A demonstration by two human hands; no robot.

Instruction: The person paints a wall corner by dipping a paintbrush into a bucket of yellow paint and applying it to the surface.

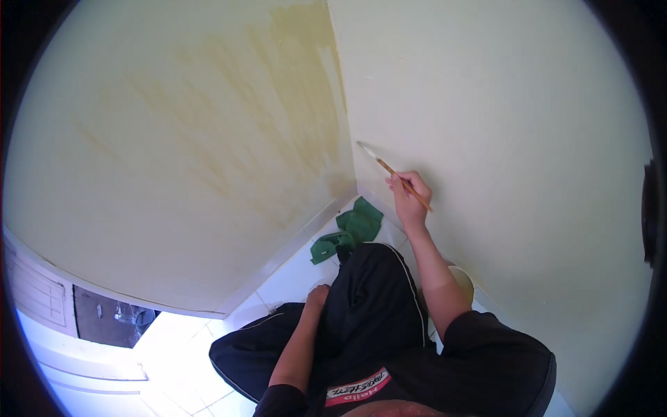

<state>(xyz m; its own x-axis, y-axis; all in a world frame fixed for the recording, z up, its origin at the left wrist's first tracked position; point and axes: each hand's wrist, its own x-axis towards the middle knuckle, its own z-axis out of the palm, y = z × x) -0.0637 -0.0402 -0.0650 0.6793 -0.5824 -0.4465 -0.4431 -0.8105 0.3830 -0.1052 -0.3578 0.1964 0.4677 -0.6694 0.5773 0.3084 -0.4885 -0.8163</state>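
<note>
My right hand [411, 194] is closed round the brown wooden handle of a slim paintbrush [389, 169]. The pale bristles end in a dark tip at the right wall [486, 125], just right of the corner; the tip appears to touch it. On the left wall [174, 229], uneven yellowish-brown streaks fan out from the corner, darkest at the top. My left hand [319, 295] rests low beside my bent knee, its fingers mostly hidden.
A crumpled green cloth [360, 221] lies on the white tiled floor [274, 285] at the corner's foot. Partly behind my right forearm stands a round cream container [463, 281]. Beyond the left wall's edge are a dark mat-like patch [104, 316] with objects and a white door [42, 292].
</note>
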